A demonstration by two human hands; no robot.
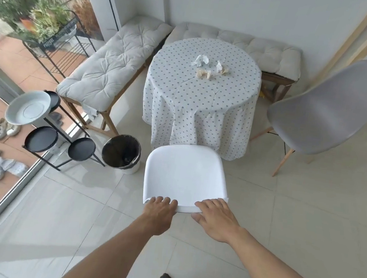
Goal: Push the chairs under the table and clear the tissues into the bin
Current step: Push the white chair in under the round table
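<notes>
A person grips the top edge of a white moulded plastic chair (185, 174) with both hands, seen from a head-worn camera. The left hand (160, 210) curls its fingers over the backrest rim; the right hand (215, 220) lies flatter on the rim, fingers spread and thumb below, and how firmly it clasps cannot be told from this angle. The chair stands just in front of a round table draped in a white dotted cloth (201, 90), its seat close to the hanging hem. Several crumpled tissues (210, 67) lie near the middle of the tabletop. A grey shell chair on pale wooden legs (330, 111) stands to the right, angled and apart from the table. A round bin with a dark liner (122, 153) sits on the tiled floor just left of the white chair. Cushioned benches (107, 68) line the corner behind.
</notes>
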